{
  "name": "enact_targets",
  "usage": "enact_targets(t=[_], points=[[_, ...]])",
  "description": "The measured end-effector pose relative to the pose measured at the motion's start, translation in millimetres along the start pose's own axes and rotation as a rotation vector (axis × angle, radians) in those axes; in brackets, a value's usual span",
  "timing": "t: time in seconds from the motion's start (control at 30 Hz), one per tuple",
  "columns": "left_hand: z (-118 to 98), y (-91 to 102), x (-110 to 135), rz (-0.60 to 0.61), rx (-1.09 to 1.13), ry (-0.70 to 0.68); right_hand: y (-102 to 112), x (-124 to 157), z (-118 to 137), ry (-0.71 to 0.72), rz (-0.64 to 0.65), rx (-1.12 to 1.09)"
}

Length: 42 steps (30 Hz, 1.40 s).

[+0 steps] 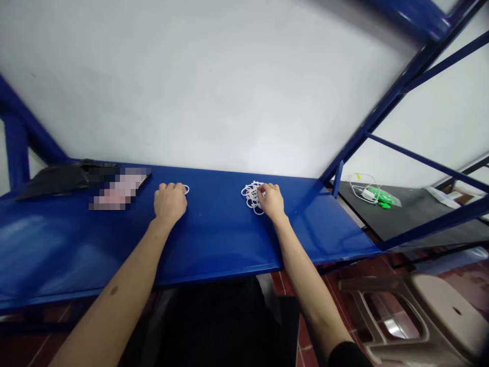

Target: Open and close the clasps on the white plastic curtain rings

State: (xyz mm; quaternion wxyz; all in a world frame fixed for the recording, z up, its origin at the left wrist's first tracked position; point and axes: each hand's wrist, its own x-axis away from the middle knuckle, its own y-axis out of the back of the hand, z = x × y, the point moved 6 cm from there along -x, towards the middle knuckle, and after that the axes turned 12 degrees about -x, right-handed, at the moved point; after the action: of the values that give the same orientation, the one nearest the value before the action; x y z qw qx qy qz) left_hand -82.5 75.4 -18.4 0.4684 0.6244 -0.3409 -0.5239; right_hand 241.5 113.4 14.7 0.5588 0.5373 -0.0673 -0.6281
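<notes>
A white ring (186, 189) pokes out past the fingers of my left hand (170, 201), which is closed on it just above the blue tabletop (217, 229). Further right lies a small heap of white rings (252, 196), loosely overlapping one another. My right hand (272, 200) is at the right side of this heap, thumb and fingers pinched together at a ring there. The fingertips partly cover the rings under them, so the exact grip is hard to see.
At the left lie a black bag (53, 178) and a blurred-out flat item (118, 189). Blue metal posts (367, 122) rise at the right. Beyond them, a black table (412, 214) carries a white cable (355, 192) and a green item (382, 196). A plastic stool (439, 300) stands below.
</notes>
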Motion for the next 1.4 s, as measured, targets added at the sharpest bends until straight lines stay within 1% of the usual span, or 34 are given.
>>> enact_targets(t=[0.07,0.13,0.23,0.3,0.4,0.5,0.53,0.6,0.67,0.77,0.87,0.9,0.93,1.0,1.03,1.07,1.1,1.17,1.2,1.23,1.3,1.4], points=[[-7.8,-3.1,-0.1,0.013,0.016,-0.068,1.0,-0.1,1.1,0.009,-0.008,0.009],[-12.8,-5.3,0.3,0.023,0.021,-0.096,2.9,-0.2,3.5,0.011,-0.021,0.017],[-13.0,-6.3,0.7,0.032,0.004,-0.072,4.9,0.6,12.1,0.02,-0.037,0.022],[-11.5,-4.8,0.7,0.031,-0.014,-0.048,4.5,2.2,22.8,0.05,-0.043,0.0],[-17.6,3.7,2.4,-0.012,0.017,-0.073,-2.1,7.1,45.1,0.121,-0.004,-0.086],[-39.8,21.2,10.9,-0.125,0.184,-0.208,-15.2,14.8,67.0,0.141,0.075,-0.253],[-49.7,28.4,16.2,-0.174,0.256,-0.28,-20.6,17.5,71.9,0.114,0.105,-0.343],[-68.4,40.9,28.9,-0.259,0.38,-0.423,-33.2,22.5,76.2,0.004,0.169,-0.57],[-82.3,47.1,40.0,-0.291,0.45,-0.525,-45.3,26.4,75.8,-0.116,0.215,-0.787],[-91.6,48.8,47.9,-0.303,0.512,-0.58,-54.1,27.6,69.7,-0.22,0.203,-0.974],[-93.8,49.5,48.7,-0.317,0.582,-0.609,-53.7,25.6,64.3,-0.228,0.165,-1.004],[-92.9,49.6,47.3,-0.313,0.617,-0.592,-52.7,25.0,63.9,-0.217,0.159,-0.997],[-90.3,49.4,44.9,-0.306,0.659,-0.545,-51.4,24.6,63.8,-0.207,0.153,-0.987],[-80.9,46.2,37.9,-0.276,0.745,-0.369,-49.1,24.4,64.5,-0.197,0.143,-0.975],[-76.1,42.2,34.4,-0.232,0.786,-0.275,-48.2,24.6,65.2,-0.195,0.141,-0.969],[-72.8,36.5,31.5,-0.163,0.828,-0.203,-47.5,24.9,66.2,-0.191,0.142,-0.962],[-71.5,29.6,29.3,-0.072,0.875,-0.161,-47.1,25.3,67.7,-0.181,0.148,-0.953],[-72.8,15.8,27.2,0.115,0.984,-0.14,-47.3,26.2,71.8,-0.143,0.174,-0.923],[-73.5,10.5,26.9,0.176,1.035,-0.139,-47.7,26.9,73.5,-0.124,0.187,-0.91],[-73.5,6.7,26.6,0.206,1.072,-0.135,-48.6,27.6,74.9,-0.109,0.2,-0.903],[-72.2,2.8,26.2,0.201,1.091,-0.134,-50.7,29.0,75.8,-0.099,0.22,-0.906],[-71.9,3.8,27.7,0.166,1.03,-0.168,-54.1,30.6,74.0,-0.121,0.24,-0.943]])
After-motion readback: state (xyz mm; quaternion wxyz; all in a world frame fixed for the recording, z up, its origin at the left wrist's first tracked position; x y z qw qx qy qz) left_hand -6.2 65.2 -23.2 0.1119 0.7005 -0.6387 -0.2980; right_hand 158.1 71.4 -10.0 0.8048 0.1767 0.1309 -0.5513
